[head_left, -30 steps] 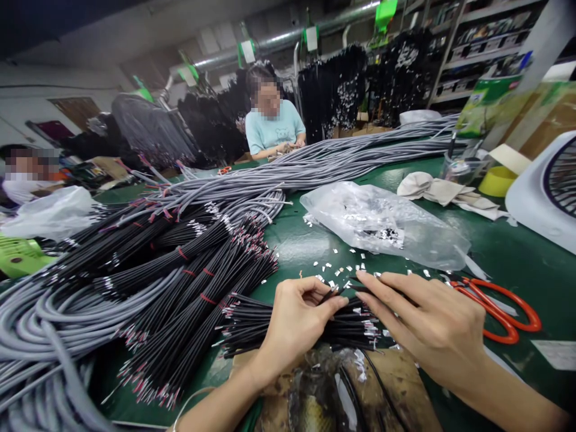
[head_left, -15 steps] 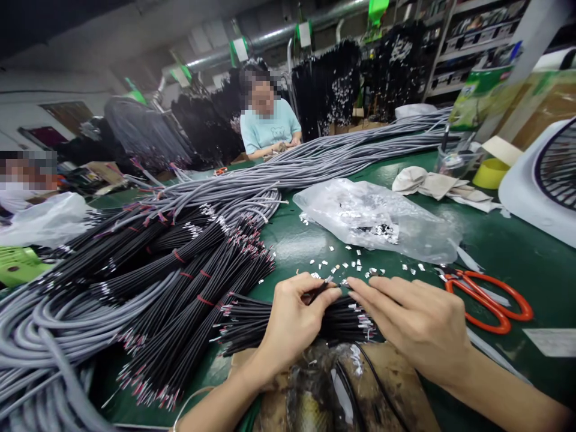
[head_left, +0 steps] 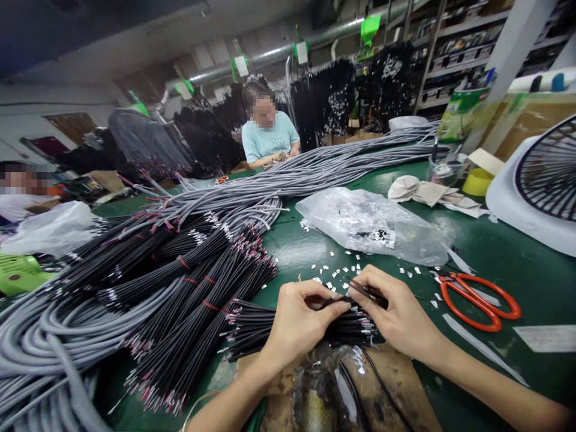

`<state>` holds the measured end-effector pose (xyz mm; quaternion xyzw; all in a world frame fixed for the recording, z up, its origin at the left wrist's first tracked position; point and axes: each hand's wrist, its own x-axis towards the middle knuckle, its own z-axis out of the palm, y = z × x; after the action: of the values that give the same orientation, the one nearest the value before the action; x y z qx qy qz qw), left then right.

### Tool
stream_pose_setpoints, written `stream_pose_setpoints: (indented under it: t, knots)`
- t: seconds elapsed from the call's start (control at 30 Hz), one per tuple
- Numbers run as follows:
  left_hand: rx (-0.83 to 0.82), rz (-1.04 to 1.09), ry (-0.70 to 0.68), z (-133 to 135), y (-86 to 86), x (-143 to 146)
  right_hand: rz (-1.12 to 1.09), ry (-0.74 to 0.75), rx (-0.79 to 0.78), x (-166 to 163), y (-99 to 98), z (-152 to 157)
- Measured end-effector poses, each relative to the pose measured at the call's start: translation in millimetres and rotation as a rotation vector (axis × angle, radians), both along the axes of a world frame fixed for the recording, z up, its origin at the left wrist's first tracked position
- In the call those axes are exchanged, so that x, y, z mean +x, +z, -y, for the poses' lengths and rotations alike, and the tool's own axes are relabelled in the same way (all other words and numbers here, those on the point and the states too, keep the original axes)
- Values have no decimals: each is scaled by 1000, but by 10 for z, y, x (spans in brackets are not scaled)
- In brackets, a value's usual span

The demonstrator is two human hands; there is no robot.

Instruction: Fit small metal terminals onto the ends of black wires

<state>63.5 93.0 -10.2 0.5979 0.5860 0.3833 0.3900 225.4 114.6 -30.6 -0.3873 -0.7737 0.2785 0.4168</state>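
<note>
Left hand (head_left: pixel 302 315) pinches a wire (head_left: pixel 328 302), mostly hidden; right hand (head_left: pixel 396 313), just beside, clamps a black strip (head_left: pixel 371 293) slanting down-right. Bundle (head_left: pixel 254 327) lies crosswise beneath both hands, lower centre of frame.

Type: wkshp. / small factory floor, cable assy. by look of stock. Ref. pt.: clear plastic bag (head_left: pixel 373 219), on grn. worktable (head_left: pixel 288 240).
- Gry. cable run (head_left: pixel 315 165), long, bulk qty.: behind bag.
- Blk. cable bundles (head_left: pixel 193 330), red ties, bare wire ends: left of bag.
- Wht. chips (head_left: pixel 334 274), small, scattered: front-left of bag.
- Scissors (head_left: pixel 497 323), orange hdls.: front-right of bag.
- Elec. fan (head_left: pixel 540 180): right of bag.
- Co-worker (head_left: pixel 270 141), lt. blue top, bent over handwork: behind-left of bag.
- Hung blk. strands (head_left: pixel 321 99), dense rows: well behind bag.
- Shelving (head_left: pixel 463 60), loaded: far back, right of bag.
- Metal duct (head_left: pixel 270 58), exposed: high, behind bag.
</note>
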Motion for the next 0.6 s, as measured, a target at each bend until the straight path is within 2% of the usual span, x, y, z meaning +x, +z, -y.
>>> stream_pose_setpoints:
  t: [0.1, 0.2, 0.33, 0.4, 0.47, 0.6]
  knots:
    - [27, 65, 98, -23, -32, 17, -8, 18, 11, -65, 40, 61]
    - [71, 54, 119, -67, -52, -11, -9, -30, 156, -33, 153, 54]
    - [46, -38, -17, -125, -38, -93, 108, -394, 462, 237, 229, -136]
    - [-35, -18, -87, -139, -17, -128, 244, -527, 499, 369, 180, -226]
    - [-102, 22, -134, -139, 11, -150, 261, -469, 422, 409, 95, -250]
    - [-95, 10, -189, -116, 62, -141, 145, -84, 268, 222, -26, -126]
